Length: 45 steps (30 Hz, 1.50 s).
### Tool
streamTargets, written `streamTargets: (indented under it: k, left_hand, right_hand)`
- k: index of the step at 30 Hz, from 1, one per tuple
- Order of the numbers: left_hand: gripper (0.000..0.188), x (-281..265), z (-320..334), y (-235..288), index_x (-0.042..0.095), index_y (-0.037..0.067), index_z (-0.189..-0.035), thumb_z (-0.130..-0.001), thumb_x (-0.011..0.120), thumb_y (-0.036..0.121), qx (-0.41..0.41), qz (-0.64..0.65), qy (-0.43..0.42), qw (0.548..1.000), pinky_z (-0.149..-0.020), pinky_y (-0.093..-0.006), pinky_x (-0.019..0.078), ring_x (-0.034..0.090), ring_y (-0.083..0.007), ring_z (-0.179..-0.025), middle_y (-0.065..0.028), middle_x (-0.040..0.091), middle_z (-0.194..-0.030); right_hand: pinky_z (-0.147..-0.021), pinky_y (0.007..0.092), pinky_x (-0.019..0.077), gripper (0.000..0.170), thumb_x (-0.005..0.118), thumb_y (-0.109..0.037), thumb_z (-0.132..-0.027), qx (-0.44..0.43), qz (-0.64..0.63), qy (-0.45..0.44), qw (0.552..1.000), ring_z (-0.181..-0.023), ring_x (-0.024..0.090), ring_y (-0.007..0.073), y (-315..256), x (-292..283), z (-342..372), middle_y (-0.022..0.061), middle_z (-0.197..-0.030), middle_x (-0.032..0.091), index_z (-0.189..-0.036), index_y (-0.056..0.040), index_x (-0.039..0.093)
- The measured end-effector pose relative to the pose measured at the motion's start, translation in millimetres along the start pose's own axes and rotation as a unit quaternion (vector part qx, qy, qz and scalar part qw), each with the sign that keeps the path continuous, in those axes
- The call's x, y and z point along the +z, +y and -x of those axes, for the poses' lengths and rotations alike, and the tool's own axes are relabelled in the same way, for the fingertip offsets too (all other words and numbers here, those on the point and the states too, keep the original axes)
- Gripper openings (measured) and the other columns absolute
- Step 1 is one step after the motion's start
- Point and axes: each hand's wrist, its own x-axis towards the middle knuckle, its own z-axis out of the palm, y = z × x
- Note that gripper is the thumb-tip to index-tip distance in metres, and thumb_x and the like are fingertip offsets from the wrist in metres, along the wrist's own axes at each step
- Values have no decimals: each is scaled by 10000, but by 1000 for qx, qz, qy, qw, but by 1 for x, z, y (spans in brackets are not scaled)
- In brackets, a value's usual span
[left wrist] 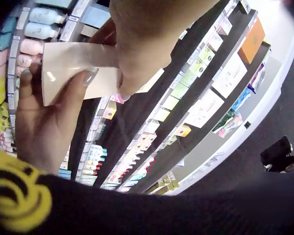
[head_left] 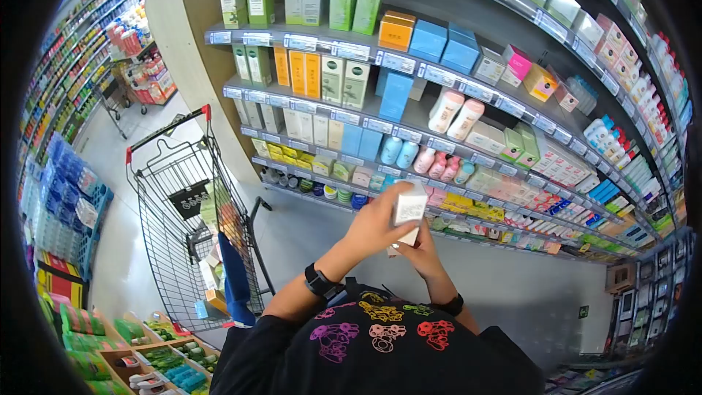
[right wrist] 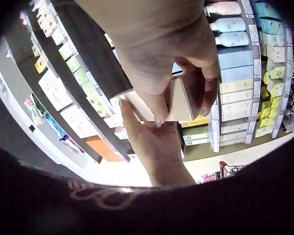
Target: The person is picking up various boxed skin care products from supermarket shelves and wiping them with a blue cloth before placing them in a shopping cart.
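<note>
A small white carton [head_left: 411, 207] with fine print on one face is held up before the chest, tilted. My left hand [head_left: 371, 225] grips it from the left, thumb across its lower part. From below and the right, my right hand [head_left: 422, 254] grips the same carton. In the left wrist view the right hand's thumb lies flat on a plain face of the carton [left wrist: 56, 68]. The right wrist view shows the right hand [right wrist: 161, 58] curled over the carton [right wrist: 180, 100], with the left hand [right wrist: 154, 147] at its other end.
Store shelves [head_left: 351, 113] of boxed and bottled toiletries curve across the front and right. A wire shopping cart [head_left: 157, 238] with several boxes inside stands at the left. Blue crates [head_left: 99, 227] and a produce-like bin display [head_left: 117, 355] are at the far left and lower left.
</note>
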Motion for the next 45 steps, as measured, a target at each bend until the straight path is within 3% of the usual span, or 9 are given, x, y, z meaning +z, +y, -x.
streamTargets:
  k: [8,13,22,24,27,29,31,33,45]
  left_hand:
    - [667,-30,6,-22,384,126,-1327,-753,706,232,39,-43,-91,994,-808,-424,502,590,-393,-983,-202,560,-1169]
    - [655,-41,9,-20,393,182,-1333,-753,686,267,-4,-60,-144,988,-791,-443,487,582,-394,-972,-200,575,-1095]
    - [669,-50,15,-31,397,161,-1328,-745,713,249,-20,-99,-130,986,-697,-416,515,625,-383,-841,-214,601,-1057]
    - [684,-54,13,-30,392,145,-1331,-740,725,234,-49,-41,-114,991,-672,-383,522,644,-344,-795,-201,626,-1005]
    - [696,-55,11,-41,388,105,-1336,-739,739,164,-100,36,-91,990,-639,-280,515,654,-162,-699,-108,675,-838]
    - [674,-60,8,-39,371,93,-1347,-765,711,102,-132,112,-88,981,-629,-261,507,640,-123,-727,-94,678,-881]
    - [656,-49,11,-57,345,83,-1360,-793,672,48,-113,251,-37,961,-612,-246,497,635,-117,-757,-91,676,-908]
    - [613,-53,12,-51,358,69,-1334,-808,671,43,-176,313,-26,933,-583,-256,506,640,-147,-746,-119,662,-911]
    - [626,-56,19,-50,292,38,-1379,-841,609,-4,-121,314,-19,941,-694,-264,502,639,-158,-850,-138,652,-966]
  right_hand:
    - [-775,326,538,586,692,-55,-791,77,-56,40,995,-974,603,174,38,14,-2,72,-1137,549,-1294,-39,391]
    - [-753,317,541,554,709,-91,-786,109,-57,33,992,-928,620,175,33,27,-11,70,-1073,586,-1262,-36,430]
    - [-655,312,549,534,675,-134,-812,170,-74,-20,982,-886,636,196,28,35,-3,84,-1056,601,-1278,-39,432]
    - [-572,311,540,576,675,-194,-823,118,-55,-15,991,-848,647,207,28,39,0,89,-1030,609,-1307,-34,406]
    - [-553,302,534,611,663,-251,-840,189,-96,-53,976,-771,657,208,9,34,8,93,-993,623,-1332,-29,377]
    - [-528,305,538,654,641,-322,-851,192,-104,-96,971,-683,665,223,-10,35,8,115,-951,633,-1355,-29,343]
    - [-497,309,542,680,651,-334,-837,171,-147,-99,969,-643,668,237,-20,40,8,135,-927,635,-1359,-32,336]
    - [-510,297,544,675,634,-339,-850,158,-153,-117,969,-668,674,245,-31,42,10,136,-957,632,-1358,-18,328]
    - [-596,295,548,512,592,-208,-868,139,-145,-118,973,-722,657,214,-34,56,8,125,-1020,580,-1299,-10,400]
